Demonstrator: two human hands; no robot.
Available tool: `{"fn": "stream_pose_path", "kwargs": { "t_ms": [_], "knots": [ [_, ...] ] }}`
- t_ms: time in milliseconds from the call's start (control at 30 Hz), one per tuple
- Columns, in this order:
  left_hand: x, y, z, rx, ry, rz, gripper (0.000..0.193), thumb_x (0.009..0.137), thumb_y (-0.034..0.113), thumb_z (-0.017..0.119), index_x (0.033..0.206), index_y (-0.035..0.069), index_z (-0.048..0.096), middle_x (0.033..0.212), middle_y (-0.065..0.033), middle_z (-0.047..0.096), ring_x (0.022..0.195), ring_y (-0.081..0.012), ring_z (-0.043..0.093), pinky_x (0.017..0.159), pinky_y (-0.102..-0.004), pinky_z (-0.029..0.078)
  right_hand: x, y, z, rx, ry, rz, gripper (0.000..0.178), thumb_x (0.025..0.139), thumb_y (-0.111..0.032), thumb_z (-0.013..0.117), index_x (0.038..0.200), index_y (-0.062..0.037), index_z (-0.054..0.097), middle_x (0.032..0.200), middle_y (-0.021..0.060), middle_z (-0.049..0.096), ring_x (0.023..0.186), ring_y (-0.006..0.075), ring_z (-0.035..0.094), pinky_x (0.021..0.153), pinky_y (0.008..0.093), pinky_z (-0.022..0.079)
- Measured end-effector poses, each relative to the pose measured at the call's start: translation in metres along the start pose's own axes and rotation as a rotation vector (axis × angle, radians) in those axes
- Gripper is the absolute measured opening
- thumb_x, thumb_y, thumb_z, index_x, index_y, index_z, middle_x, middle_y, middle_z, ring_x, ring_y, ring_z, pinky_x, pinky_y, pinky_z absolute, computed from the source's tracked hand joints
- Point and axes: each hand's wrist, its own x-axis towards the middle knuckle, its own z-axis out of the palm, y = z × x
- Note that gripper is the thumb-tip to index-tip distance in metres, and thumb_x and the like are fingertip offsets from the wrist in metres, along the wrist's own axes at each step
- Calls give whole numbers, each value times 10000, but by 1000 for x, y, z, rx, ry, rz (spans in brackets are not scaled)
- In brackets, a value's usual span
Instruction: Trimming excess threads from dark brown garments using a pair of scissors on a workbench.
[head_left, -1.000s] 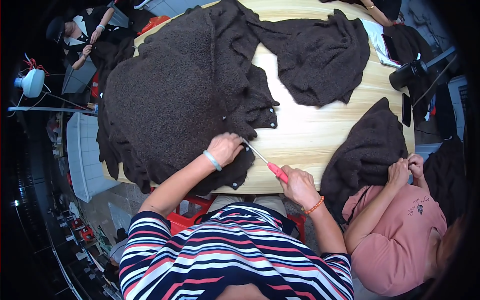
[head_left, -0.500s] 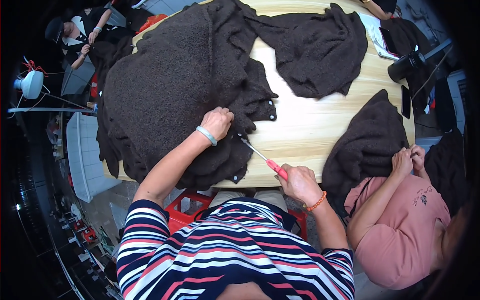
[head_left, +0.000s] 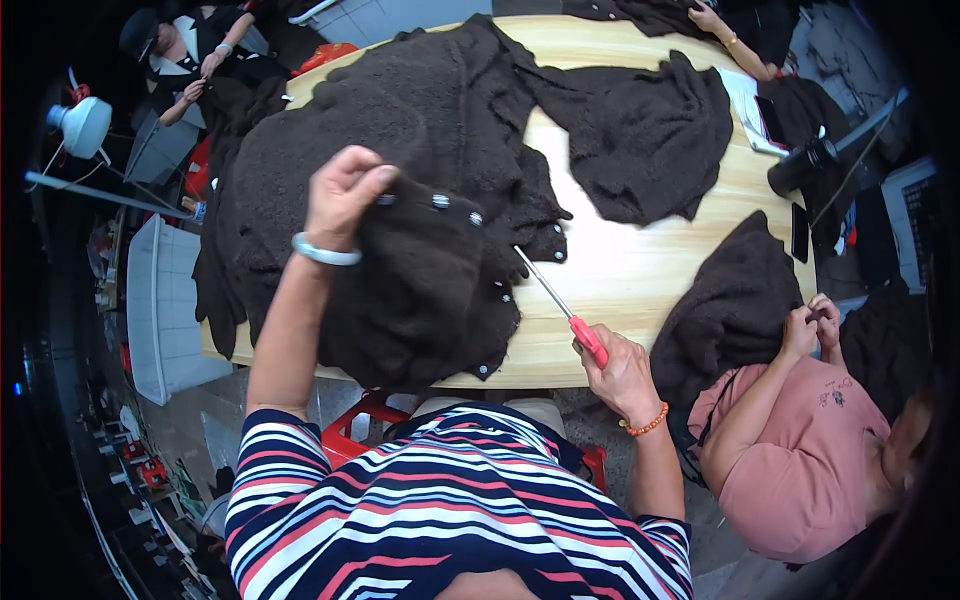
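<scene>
My left hand (head_left: pixel 345 190), a pale bangle on its wrist, pinches the edge of a dark brown fuzzy knit garment (head_left: pixel 415 300) and holds it up off the table. A row of shiny round buttons (head_left: pixel 440 201) runs along that lifted edge. In my right hand (head_left: pixel 622 370), which wears an orange bead bracelet, is a red-handled tool with a long thin metal shaft (head_left: pixel 545 283). Its tip points at the garment's right side, where more round buttons (head_left: pixel 483 369) show; whether it touches the cloth I cannot tell.
More dark knit garments lie at the table's far right (head_left: pixel 645 135) and near right (head_left: pixel 735 290). A person in pink (head_left: pixel 800 440) works close on my right; others sit at the far corners. Along the right edge are a black bottle (head_left: pixel 803 165), a phone (head_left: pixel 799 232) and papers.
My left hand has risen and moved left, lifting the buttoned edge of the garment with it. My right hand has shifted slightly right with the red-handled tool.
</scene>
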Motion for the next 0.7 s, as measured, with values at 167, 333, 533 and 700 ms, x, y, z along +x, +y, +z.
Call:
{"fn": "stream_pose_path", "kwargs": {
  "t_ms": [167, 333, 533, 700],
  "knots": [
    [-40, 18, -105, 907, 86, 138, 343, 692, 270, 869, 791, 34, 640, 713, -70, 607, 631, -145, 567, 606, -294, 470, 11, -31, 10, 40, 11, -127, 144, 843, -116, 653, 980, -101, 612, 711, 169, 608, 697, 386, 622, 645, 484, 491],
    [-88, 1, -120, 1537, 195, -28, 366, 644, 263, 832, 925, 100, 664, 931, -91, 640, 1048, -298, 558, 899, -421, 423, 23, -63, 19, -41, -56, -212, 112, 842, -97, 645, 944, -72, 606, 704, 180, 606, 695, 381, 626, 646, 466, 494],
    [-84, 0, -42, 1185, 69, 455, 450, 709, 209, 770, 1122, 110, 621, 1083, -65, 604, 1021, -269, 547, 838, -397, 418, 33, -84, 29, -130, -157, -212, 125, 840, -130, 644, 949, -78, 614, 714, 192, 629, 709, 384, 644, 655, 487, 503],
    [-66, -76, -63, 961, 39, 406, 43, 749, 80, 715, 773, 82, 680, 768, -27, 610, 820, -229, 549, 769, -350, 420, 35, -109, 26, -243, -208, -217, 124, 846, -173, 649, 922, -78, 628, 664, 194, 636, 673, 391, 658, 649, 495, 515]
  ]
}}
